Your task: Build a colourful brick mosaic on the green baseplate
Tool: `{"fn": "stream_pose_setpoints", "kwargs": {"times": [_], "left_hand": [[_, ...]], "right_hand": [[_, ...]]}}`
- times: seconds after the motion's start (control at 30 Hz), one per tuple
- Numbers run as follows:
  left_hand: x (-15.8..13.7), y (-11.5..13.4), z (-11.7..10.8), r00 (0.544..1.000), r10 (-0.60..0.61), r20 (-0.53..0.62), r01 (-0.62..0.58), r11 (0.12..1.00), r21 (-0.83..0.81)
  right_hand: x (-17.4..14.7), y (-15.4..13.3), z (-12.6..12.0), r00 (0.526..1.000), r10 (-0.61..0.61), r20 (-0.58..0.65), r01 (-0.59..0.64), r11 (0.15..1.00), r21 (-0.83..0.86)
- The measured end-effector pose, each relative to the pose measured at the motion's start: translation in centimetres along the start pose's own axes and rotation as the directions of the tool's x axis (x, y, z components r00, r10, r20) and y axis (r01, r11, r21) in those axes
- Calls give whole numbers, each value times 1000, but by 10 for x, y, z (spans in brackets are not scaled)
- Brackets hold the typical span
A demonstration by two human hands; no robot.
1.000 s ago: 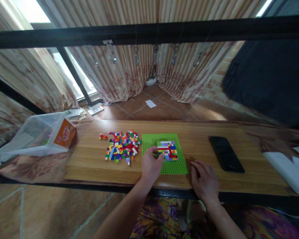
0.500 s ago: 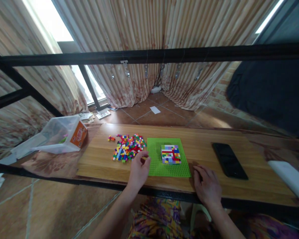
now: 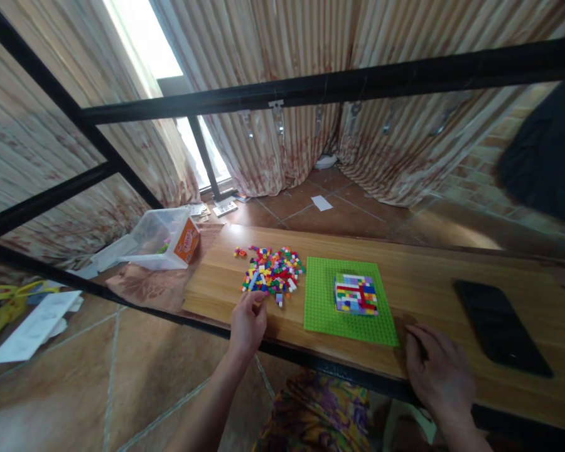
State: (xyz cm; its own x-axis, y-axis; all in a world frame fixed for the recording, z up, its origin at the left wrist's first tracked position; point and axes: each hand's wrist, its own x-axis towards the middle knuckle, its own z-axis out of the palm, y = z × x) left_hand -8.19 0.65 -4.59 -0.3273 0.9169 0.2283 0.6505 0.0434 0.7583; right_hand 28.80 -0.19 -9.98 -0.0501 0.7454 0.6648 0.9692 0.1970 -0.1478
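At the near edge of a pile of small colourful toy bricks (image 3: pixel 275 270), my left hand (image 3: pixel 248 323) has its fingers curled and the fingertips together. Whether a brick is between them is hidden. A light purple and white brick piece (image 3: pixel 279 300) lies just right of those fingers. To the right of the pile is a green studded baseplate (image 3: pixel 320 320), bearing a block built of multicoloured bricks (image 3: pixel 356 294). My right hand (image 3: pixel 437 367) rests on the table by the baseplate's near right corner, fingers loosely bent, thumb apart, with nothing visible in it.
A black phone (image 3: pixel 501 326) lies on the wooden table (image 3: pixel 419 276) at the right. On the left stands a clear plastic box (image 3: pixel 162 242) with an orange label. A black metal rail (image 3: pixel 311 91) crosses beyond the table, before curtains (image 3: pixel 282 37).
The view has turned left. My left hand has moved left from beside the baseplate to the near edge of the brick pile. My right hand stays by the baseplate's corner.
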Motion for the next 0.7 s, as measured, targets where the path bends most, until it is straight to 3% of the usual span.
{"fn": "stream_pose_setpoints", "kwargs": {"times": [0.37,0.53,0.7], "left_hand": [[-1,33,19,979,129,155,-154,975,160],[4,37,32,973,118,200,-182,923,340],[9,36,36,969,105,223,-188,901,392]], "right_hand": [[-1,-1,1,999,53,11,-53,998,29],[-1,-1,2,1000,26,2,-26,999,39],[0,-2,1,1000,25,2,-25,999,42]]}}
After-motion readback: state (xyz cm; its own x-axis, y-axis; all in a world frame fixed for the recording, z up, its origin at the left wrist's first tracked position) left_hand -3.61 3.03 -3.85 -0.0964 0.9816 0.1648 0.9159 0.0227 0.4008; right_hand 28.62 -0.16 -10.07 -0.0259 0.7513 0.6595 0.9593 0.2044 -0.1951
